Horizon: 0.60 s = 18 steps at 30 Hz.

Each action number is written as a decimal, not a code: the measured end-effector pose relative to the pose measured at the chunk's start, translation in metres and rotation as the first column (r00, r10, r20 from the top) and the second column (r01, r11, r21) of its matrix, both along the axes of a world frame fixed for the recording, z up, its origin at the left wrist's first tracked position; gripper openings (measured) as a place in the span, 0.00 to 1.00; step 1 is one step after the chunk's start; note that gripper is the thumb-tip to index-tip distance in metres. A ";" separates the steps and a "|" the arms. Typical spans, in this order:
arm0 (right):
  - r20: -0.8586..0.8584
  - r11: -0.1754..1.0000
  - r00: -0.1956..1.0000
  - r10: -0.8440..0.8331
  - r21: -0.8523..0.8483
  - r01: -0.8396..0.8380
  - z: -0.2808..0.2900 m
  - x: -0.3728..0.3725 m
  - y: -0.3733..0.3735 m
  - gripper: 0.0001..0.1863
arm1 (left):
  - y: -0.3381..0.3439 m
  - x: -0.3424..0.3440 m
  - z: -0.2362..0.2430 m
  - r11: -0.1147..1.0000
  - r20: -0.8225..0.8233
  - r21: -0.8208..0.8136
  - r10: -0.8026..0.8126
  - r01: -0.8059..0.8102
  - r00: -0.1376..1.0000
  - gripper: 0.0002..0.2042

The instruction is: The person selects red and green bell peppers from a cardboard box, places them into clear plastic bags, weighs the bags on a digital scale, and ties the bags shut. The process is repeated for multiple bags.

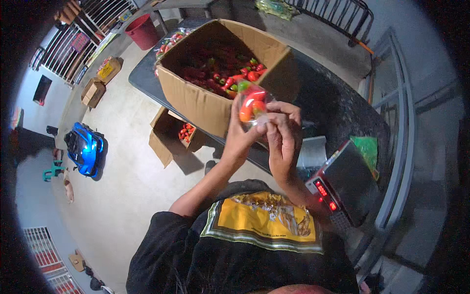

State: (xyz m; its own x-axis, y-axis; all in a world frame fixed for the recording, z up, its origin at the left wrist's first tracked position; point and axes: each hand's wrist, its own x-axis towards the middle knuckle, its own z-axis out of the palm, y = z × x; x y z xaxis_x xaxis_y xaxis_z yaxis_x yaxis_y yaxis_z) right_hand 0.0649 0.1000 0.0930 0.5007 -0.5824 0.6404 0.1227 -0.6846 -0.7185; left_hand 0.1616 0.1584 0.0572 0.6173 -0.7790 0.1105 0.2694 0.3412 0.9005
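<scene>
A small clear plastic bag of red, orange and green peppers (252, 104) is held up in front of my chest. My left hand (239, 139) wraps around its lower left side. At the bag's gathered end, the fingers of my right hand (284, 130) are pinched on the plastic. Just beyond my hands, a tall open cardboard box (191, 105) stands on the dark table (338, 93). Loose red peppers (230, 81), a few of them green, lie inside it, partly in shadow. More bagged peppers (171, 41) show behind the box's left edge.
A digital scale (342, 179) with a lit red display sits at my right, near a green plastic bag (366, 149) and clear plastic sheets (313, 153). On the floor to the left are an open carton (164, 139) with peppers, a blue toy car (85, 149) and a red bin (143, 33).
</scene>
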 end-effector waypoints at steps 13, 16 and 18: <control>-0.519 0.937 0.785 -0.339 -0.108 0.333 -0.065 0.176 -0.001 0.06 | 0.125 0.385 -0.066 0.957 -0.279 0.023 0.285 -0.290 0.917 0.29; -0.552 0.864 0.690 -0.469 -0.124 0.488 -0.072 0.196 -0.004 0.07 | 0.134 0.454 -0.141 0.952 -0.373 0.096 0.304 -0.290 0.876 0.22; -0.529 0.790 0.666 -0.527 -0.016 0.612 -0.072 0.207 0.000 0.07 | 0.128 0.482 -0.182 0.954 -0.397 0.168 0.298 -0.250 0.868 0.19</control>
State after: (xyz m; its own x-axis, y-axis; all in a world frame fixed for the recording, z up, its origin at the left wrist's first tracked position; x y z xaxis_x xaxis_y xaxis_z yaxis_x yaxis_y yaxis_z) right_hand 0.2718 0.1002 0.0208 0.2496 -0.9245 0.2881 -0.6437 -0.3806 -0.6639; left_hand 0.6435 0.2867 -0.1246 0.7781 -0.5641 -0.2763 0.5346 0.3637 0.7628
